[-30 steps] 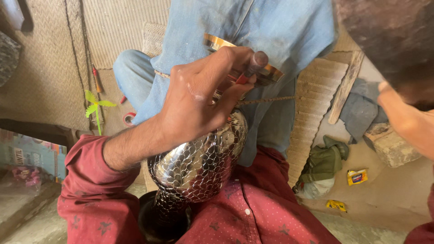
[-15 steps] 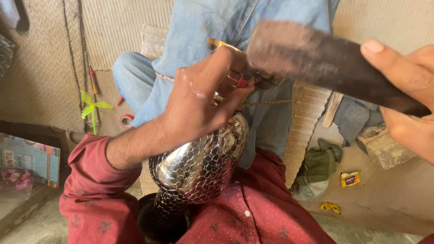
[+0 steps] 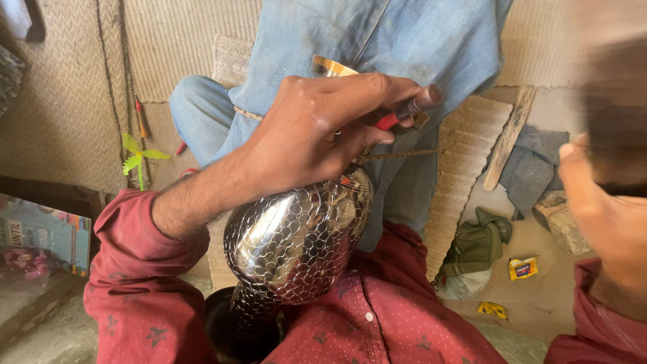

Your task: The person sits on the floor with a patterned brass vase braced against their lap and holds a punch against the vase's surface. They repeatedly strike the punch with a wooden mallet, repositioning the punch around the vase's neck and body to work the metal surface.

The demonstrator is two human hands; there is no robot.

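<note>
A shiny silver metal vase [image 3: 293,246] with a scale pattern hammered over its rounded body lies tilted on the person's lap. The left hand [image 3: 317,131] rests on its neck, its grip clamped on a thin red-banded punch [image 3: 397,116]. The right hand [image 3: 603,216] is blurred; I cannot tell its grip.
</note>
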